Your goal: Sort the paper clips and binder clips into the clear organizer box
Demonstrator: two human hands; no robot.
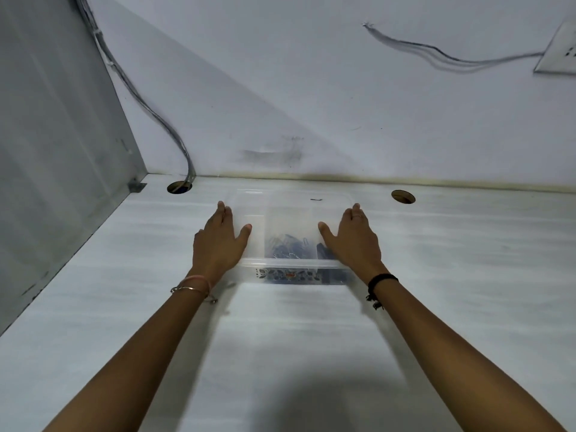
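The clear organizer box (290, 201) lies on the white desk near the back wall, with its lid on. Through the plastic I see a pile of bluish paper clips (288, 246) in a middle compartment and dark binder clips (324, 252) in the compartment to the right. My left hand (218, 238) rests flat on the box's left end, thumb over the lid. My right hand (353, 236) rests flat on the right end, thumb over the lid. Both hands press against the box from either side. A small dark clip (316, 199) lies at the box's far edge.
The white desk (296, 338) runs to a white wall at the back and a grey partition (56, 151) on the left. Two round cable holes (180, 186) (403, 196) sit near the wall; cables drop into the left one. A wall socket (561, 51) is at upper right.
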